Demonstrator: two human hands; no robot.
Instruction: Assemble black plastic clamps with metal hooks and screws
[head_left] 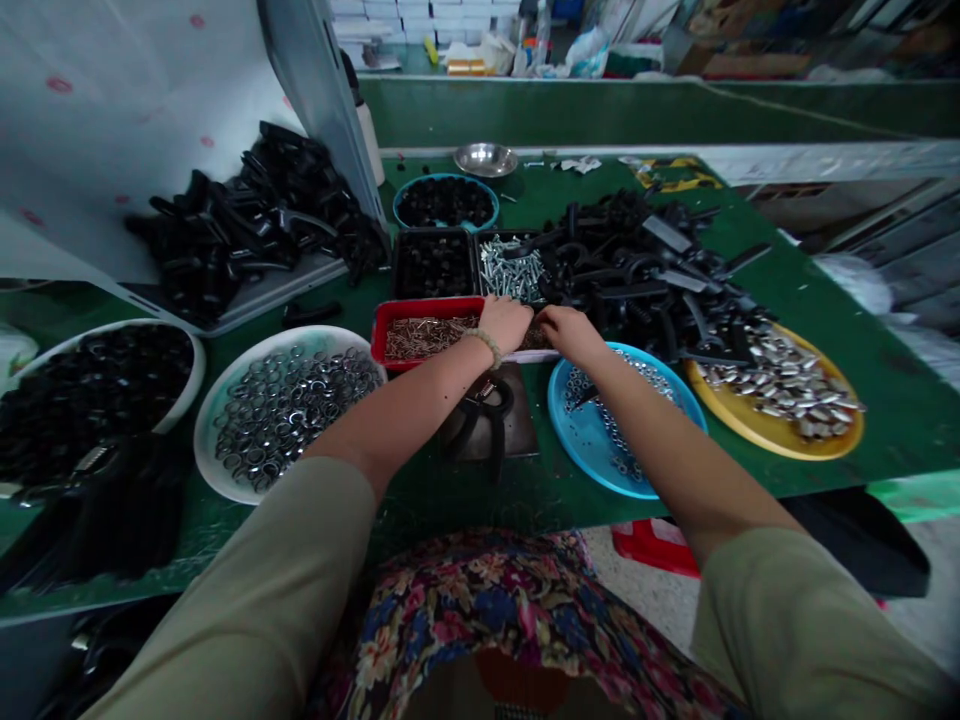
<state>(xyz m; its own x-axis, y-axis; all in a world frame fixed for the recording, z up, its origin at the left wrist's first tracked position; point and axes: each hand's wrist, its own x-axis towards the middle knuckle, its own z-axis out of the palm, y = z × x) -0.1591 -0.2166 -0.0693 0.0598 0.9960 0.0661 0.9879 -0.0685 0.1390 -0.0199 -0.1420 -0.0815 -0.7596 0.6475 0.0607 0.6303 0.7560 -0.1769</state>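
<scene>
Hands (506, 323) near red bin (380, 335) of coppery pieces (431, 338), blue dish (581, 440) of silvery bits (654, 378)

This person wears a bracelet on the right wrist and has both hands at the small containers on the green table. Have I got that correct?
Not quite: the head view shows the bracelet on the left wrist. The left hand and right hand are indeed at the small containers on the green table.
</scene>
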